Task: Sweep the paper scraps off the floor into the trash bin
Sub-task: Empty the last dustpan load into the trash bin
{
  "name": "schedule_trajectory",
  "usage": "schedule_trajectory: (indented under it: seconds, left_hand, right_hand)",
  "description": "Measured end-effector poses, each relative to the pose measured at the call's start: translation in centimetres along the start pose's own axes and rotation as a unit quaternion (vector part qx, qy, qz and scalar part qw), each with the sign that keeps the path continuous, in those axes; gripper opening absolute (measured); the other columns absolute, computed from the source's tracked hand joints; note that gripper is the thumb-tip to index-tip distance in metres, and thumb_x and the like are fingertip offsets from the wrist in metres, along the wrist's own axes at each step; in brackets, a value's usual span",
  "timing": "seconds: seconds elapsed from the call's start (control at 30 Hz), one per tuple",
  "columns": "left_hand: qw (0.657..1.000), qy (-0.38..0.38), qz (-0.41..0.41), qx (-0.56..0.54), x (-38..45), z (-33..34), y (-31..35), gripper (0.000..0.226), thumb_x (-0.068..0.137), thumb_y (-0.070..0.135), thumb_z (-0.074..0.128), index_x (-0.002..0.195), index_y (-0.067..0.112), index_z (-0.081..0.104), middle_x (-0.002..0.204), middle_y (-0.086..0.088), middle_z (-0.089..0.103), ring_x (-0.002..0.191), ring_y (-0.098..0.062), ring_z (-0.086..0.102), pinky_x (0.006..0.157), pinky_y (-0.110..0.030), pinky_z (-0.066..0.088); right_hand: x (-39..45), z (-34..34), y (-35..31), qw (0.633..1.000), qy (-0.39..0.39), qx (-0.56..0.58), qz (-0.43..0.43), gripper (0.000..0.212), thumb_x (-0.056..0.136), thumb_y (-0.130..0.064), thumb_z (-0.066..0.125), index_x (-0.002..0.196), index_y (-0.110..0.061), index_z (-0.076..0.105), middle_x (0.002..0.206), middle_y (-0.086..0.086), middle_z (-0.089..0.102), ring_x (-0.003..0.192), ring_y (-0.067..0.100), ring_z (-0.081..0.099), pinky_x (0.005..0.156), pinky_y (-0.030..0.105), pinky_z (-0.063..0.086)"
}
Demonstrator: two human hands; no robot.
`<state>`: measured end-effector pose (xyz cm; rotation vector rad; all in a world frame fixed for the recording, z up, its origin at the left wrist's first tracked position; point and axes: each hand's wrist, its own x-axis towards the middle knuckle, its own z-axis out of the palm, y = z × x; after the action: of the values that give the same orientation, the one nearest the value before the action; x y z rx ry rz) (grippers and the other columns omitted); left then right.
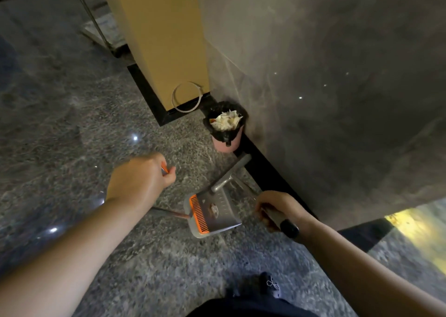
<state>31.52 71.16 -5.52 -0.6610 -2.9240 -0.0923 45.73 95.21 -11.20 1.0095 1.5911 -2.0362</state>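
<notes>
Open speckled stone floor (72,113) lay to my left and ahead; on my right the grey wall (325,75) with its black skirting closed that side off. A tan cabinet (159,39) stood ahead on a black plinth, meeting the wall at a corner. A loose ring of white strip (187,97) leaned at the cabinet's foot.

The pink trash bin (224,140), lined with a black bag, sat in that corner against the skirting. Crumpled paper scraps (225,121) filled it to the rim.

The grey dustpan (212,214) with its orange comb edge lay between my hands, just short of the bin; a small scrap showed inside the pan, too blurred to identify. Its long handle ran up toward my right hand (277,209), which was curled around a black-capped grip. My left hand (144,174) was closed around a thin orange-and-grey handle; the tool's far end was hidden. My dark sock (265,285) showed near the bottom edge.
</notes>
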Motion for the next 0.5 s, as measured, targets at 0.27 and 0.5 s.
schedule_trajectory:
  seconds: [0.27,0.5]
  left_hand:
    - [0.997,-0.036,0.015,-0.065,3.2,1.1,3.7,0.033,0.088,0.044,0.062,0.068,0.020,0.053,0.054,0.004,0.048,0.054,-0.023,0.051,0.050,-0.027,0.029]
    - [0.996,-0.042,0.043,-0.063,8.1,2.7,7.7,0.036,0.087,0.043,0.064,0.066,0.020,0.045,0.052,0.008,0.040,0.051,-0.024,0.048,0.048,-0.027,0.034]
  right_hand:
    - [2.2,-2.4,-3.0,0.982,-0.033,0.093,-0.162,0.065,0.072,-0.068,0.039,0.102,-0.013,0.052,0.070,0.015,0.059,0.056,0.026,0.057,0.058,0.034,0.045]
    - [5.2,-7.1,-4.4,0.977,0.017,0.046,-0.208,0.040,0.092,-0.047,0.049,0.121,-0.020,0.041,0.086,0.023,0.061,0.071,0.030,0.069,0.066,0.038,0.056]
